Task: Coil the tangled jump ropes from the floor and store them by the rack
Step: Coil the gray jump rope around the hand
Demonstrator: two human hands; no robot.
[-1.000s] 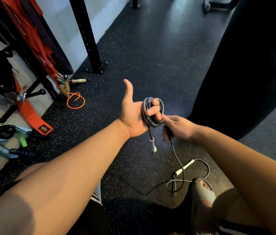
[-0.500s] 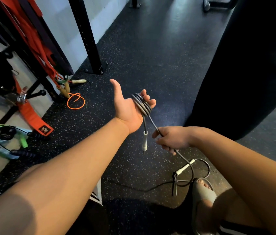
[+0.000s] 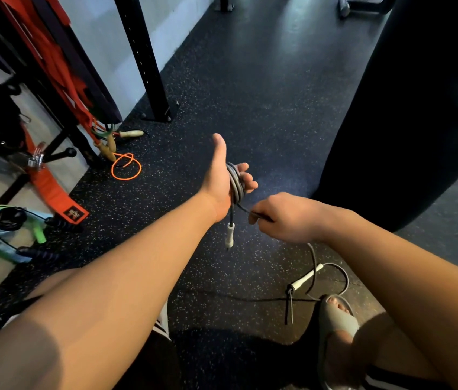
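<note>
Your right hand (image 3: 287,218) has risen nearer your left hand (image 3: 219,184), pinching the grey rope (image 3: 236,184); the left's half-curled fingers (image 3: 246,180) hold it coiled, nearer you than the black post (image 3: 149,66). The spare handle (image 3: 305,278) lies on the speckled floor (image 3: 250,94), farther from that post.

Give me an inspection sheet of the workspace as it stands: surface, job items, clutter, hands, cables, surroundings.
Surface: black speckled floor, nothing wet seen.
Job's things: grey jump rope coiled round the left hand; one white handle dangles below it, the other handle lies on the floor with the loose tail. Orange rope lies near the black post.
Clutter: red strap and a black rope at far left.
Hands: left hand holds the coil, thumb up; right hand pinches the strand below it.
Cables: thin black cord crosses the floor by the sandal; kind unclear.
Surroundings: dark punching bag at right.
</note>
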